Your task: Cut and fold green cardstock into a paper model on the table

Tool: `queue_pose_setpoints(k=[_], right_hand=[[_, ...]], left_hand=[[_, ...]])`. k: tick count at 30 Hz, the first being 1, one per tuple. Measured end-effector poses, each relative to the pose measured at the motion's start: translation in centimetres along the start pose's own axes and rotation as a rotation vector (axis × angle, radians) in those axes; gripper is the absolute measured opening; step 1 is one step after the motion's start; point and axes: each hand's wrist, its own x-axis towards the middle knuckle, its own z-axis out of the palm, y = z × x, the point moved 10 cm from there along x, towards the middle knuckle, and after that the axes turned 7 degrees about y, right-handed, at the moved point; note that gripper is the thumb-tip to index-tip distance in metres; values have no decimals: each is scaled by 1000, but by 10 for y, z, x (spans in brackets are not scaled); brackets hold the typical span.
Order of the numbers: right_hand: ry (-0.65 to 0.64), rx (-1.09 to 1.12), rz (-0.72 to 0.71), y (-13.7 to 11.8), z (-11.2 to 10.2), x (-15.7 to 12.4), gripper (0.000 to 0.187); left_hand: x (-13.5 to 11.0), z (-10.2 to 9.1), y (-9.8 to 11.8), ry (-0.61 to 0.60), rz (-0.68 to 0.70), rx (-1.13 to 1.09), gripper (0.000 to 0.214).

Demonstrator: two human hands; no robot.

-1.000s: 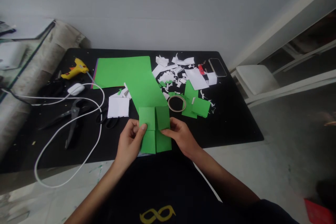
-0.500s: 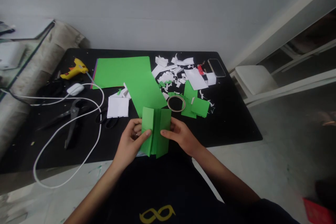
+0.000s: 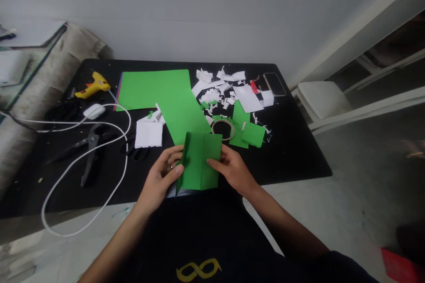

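Note:
A creased piece of green paper (image 3: 194,163) is held up between my two hands over the table's front edge. My left hand (image 3: 164,174) grips its left flap, thumb in front and fingers behind, a ring on one finger. At the right edge my right hand (image 3: 232,168) pinches the paper, its thumb lying on the front face. Vertical folds divide the paper into panels, and the left panel stands at an angle. Just beyond it lie a large green sheet (image 3: 182,112) and a roll of tape (image 3: 223,130).
To the left are a yellow glue gun (image 3: 94,85), a looped white cable (image 3: 124,168), black-handled scissors (image 3: 90,152) and folded white paper (image 3: 148,134). Paper scraps (image 3: 212,96), green pieces (image 3: 253,135), a red object (image 3: 253,86) and a phone (image 3: 275,84) lie on the right.
The green paper has opened out: its flaps, folded inward before, now spread into a wider face. My left hand moved slightly left, and my right hand slightly right.

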Motion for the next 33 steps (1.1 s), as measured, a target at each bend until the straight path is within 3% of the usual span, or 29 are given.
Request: queue_pose_setpoints(k=[4, 9, 15, 17, 22, 27, 33], right_hand=[[-7, 15, 26, 0, 0, -1, 43], [17, 59, 90, 3, 0, -2, 45], [41, 100, 121, 10, 2, -2, 77], [56, 51, 123, 12, 0, -1, 80], [46, 72, 107, 10, -7, 0, 67], [-9, 21, -6, -5, -8, 3, 60], [90, -129, -55, -13, -17, 1, 36]], left_hand=[[-1, -2, -5, 32, -101, -105, 50], [-2, -4, -2, 95, -133, -145, 49], [-3, 0, -1, 72, -146, -122, 50], [-3, -2, -1, 89, -135, -110, 51], [0, -8, -2, 109, -138, -162, 46], [2, -5, 1, 85, -109, -216, 37], [5, -22, -3, 189, -55, 9, 38]])
